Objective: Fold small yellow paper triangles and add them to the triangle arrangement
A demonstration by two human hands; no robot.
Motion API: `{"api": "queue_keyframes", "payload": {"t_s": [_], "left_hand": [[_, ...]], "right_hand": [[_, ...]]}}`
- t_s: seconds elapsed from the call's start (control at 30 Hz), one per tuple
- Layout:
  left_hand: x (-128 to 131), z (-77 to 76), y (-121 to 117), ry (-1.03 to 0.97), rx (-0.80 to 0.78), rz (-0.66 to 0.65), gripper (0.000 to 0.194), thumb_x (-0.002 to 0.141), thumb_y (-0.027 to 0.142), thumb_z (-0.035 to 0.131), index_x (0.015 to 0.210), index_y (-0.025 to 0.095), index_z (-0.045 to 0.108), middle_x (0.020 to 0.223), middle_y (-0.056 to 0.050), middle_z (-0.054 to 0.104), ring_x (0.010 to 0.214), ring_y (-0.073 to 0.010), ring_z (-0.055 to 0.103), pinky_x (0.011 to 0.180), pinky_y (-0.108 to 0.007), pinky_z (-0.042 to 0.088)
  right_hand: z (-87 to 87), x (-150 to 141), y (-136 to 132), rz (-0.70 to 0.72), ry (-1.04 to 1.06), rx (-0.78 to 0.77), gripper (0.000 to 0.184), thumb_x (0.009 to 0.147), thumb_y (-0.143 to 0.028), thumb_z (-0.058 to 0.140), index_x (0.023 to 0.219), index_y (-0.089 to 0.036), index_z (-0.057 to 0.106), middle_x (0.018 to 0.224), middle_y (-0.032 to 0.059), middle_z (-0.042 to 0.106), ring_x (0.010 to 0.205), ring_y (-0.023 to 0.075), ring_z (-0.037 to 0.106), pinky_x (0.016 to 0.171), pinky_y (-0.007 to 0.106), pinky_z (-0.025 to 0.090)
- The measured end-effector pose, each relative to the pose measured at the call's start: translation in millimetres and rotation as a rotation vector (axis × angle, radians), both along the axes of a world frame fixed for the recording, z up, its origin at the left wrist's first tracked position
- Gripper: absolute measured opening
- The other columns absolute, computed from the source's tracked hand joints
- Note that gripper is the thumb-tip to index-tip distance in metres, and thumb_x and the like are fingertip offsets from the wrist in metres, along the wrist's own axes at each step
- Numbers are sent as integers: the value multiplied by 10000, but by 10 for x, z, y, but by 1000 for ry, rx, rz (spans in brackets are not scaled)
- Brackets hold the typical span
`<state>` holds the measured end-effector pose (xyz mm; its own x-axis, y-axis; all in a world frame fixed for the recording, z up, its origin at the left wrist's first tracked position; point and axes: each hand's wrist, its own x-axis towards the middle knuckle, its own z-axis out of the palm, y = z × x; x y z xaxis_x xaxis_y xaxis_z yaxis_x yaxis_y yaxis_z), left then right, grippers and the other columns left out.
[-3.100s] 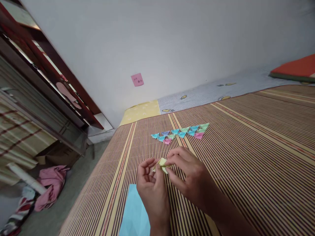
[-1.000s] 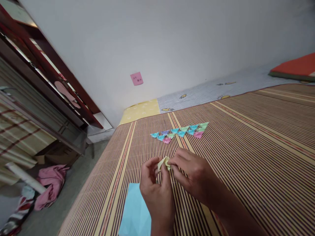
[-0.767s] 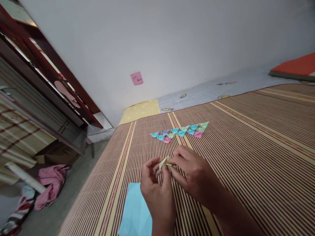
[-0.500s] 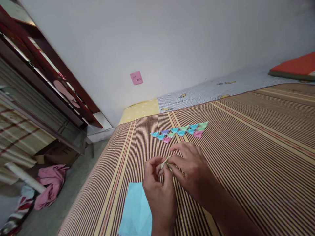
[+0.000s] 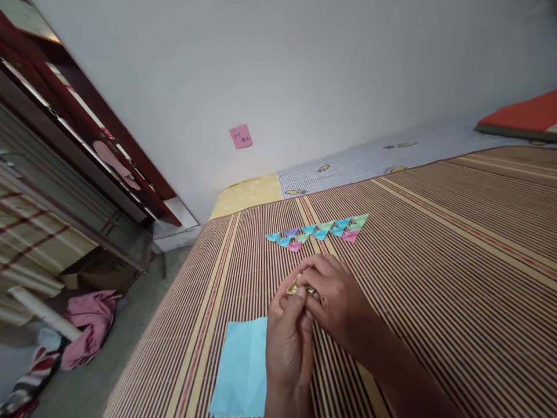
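Between my two hands is a small folded piece of yellow paper, partly covered by fingers. My left hand pinches it from below, thumb on top. My right hand grips its right side with thumb and fingers. Beside my left wrist lies a sheet of light blue paper with faint creases, its right edge hidden by that hand. Beyond the hands, several folded paper triangles in blue, green, purple and pink lie in rows on the striped mat.
A pink note is stuck to the white wall. An orange folded cloth rests at the far right. Down on the floor at left are a pink cloth, a white tube and a cardboard box.
My left hand has turned and shifted slightly right, closing in under the right hand. The yellow paper now lies flatter between the fingers. More of the blue sheet shows.
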<state>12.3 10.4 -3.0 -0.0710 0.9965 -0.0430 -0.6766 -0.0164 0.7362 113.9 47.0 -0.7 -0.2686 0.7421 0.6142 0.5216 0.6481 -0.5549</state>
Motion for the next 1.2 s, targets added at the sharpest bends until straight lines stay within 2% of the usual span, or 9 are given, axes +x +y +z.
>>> {"api": "queue_keyframes", "payload": {"t_s": [0.13, 0.27, 0.47, 0.67, 0.83, 0.97, 1.2], "left_hand": [[47, -27, 22, 3, -38, 70, 569, 769, 154, 782, 1321, 170, 641, 1080, -122, 751, 1099, -259, 684, 945, -336, 531], [82, -22, 30, 11, -53, 80, 635, 731, 157, 808, 1337, 162, 619, 1054, -120, 757, 1054, -253, 703, 906, -323, 541], [96, -51, 40, 114, -88, 175, 596, 743, 227, 804, 1304, 137, 622, 943, -104, 756, 864, -204, 725, 756, -263, 548], [64, -156, 50, 250, -101, 295, 519, 816, 290, 759, 1290, 139, 613, 714, 2, 671, 596, -105, 620, 587, -196, 478], [64, -157, 43, 282, -110, 336, 531, 834, 307, 744, 1313, 138, 591, 862, -53, 723, 684, -119, 646, 666, -218, 503], [57, -179, 47, 316, -82, 338, 512, 841, 310, 737, 1306, 150, 597, 888, -61, 723, 759, -147, 675, 681, -227, 505], [90, -154, 26, 447, -75, 362, 388, 848, 334, 717, 1184, 147, 663, 1017, -103, 746, 921, -209, 705, 801, -298, 534]], "right_hand": [[1, 10, 0, 21, 8, -67, 159, 826, -50, 575, 770, -193, 620, 983, 64, 614, 928, 240, 513, 833, 393, 408], [6, 17, -9, 26, 1, -68, 149, 828, -60, 589, 751, -187, 595, 993, 62, 617, 938, 240, 513, 840, 397, 411], [11, 27, -17, 1, -23, -55, 150, 812, -41, 590, 782, -188, 593, 981, 58, 620, 940, 243, 523, 833, 401, 411], [41, 9, -45, -13, -42, -43, 139, 832, -48, 591, 836, -183, 625, 933, 51, 607, 900, 233, 514, 788, 373, 393], [43, 7, -48, -4, -27, -42, 170, 830, -29, 536, 842, -178, 619, 939, 55, 604, 903, 234, 513, 789, 373, 380], [37, 24, -42, 29, 4, -33, 217, 825, -9, 477, 854, -176, 613, 900, 56, 597, 874, 228, 508, 775, 364, 382], [5, 23, -28, -40, -38, 7, 185, 892, -72, 477, 777, -169, 584, 809, 56, 605, 778, 214, 531, 724, 351, 377]]}}
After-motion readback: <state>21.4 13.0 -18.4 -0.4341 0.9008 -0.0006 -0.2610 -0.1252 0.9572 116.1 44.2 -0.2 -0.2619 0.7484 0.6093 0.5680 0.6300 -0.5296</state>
